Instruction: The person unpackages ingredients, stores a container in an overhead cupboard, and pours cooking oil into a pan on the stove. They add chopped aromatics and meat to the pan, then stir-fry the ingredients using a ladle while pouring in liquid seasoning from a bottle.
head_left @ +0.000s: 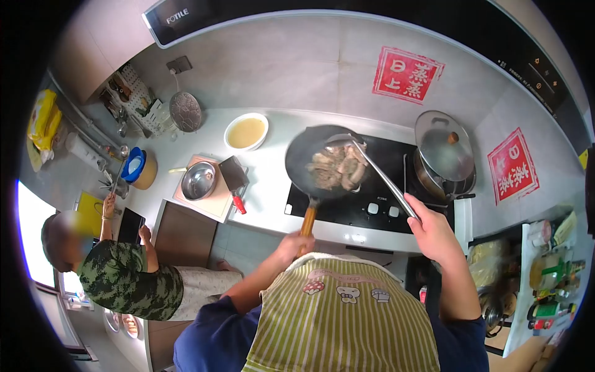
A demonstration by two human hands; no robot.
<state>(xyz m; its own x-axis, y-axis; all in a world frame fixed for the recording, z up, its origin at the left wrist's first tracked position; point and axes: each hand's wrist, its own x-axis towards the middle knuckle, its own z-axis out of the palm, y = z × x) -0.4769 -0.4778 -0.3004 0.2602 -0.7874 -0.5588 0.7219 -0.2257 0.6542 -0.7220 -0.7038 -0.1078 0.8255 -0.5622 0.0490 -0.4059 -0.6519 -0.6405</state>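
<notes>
1. Closed around the wooden handle of the wok, the left hand holds it from the near side. Its fingers are wrapped round the lower end.
2. The right hand is also closed, gripping the long metal shaft of a cooking utensil, which slants up and left into the wok.
3. At far left, a co-worker in a camouflage top has one raised hand on a metal ladle and the other hand at a dark flat object.
4. Near that ladle is a tan container with a blue rim.
5. Next along the counter, a metal bowl sits on a board; a dark blade with a red handle lies by the board's right side.
6. Behind these, a round patterned screen hangs at the wall, and a white bowl of yellowish liquid stands left of the wok.
7. Browned meat pieces lie inside the dark wok, over the left part of the black hob; the utensil's head is at their upper edge.
8. Right of them are two white knobs, then a pot with a glass lid above it; whether they touch is unclear.
9. Farthest right, a shelf bears jars and bottles.
</notes>
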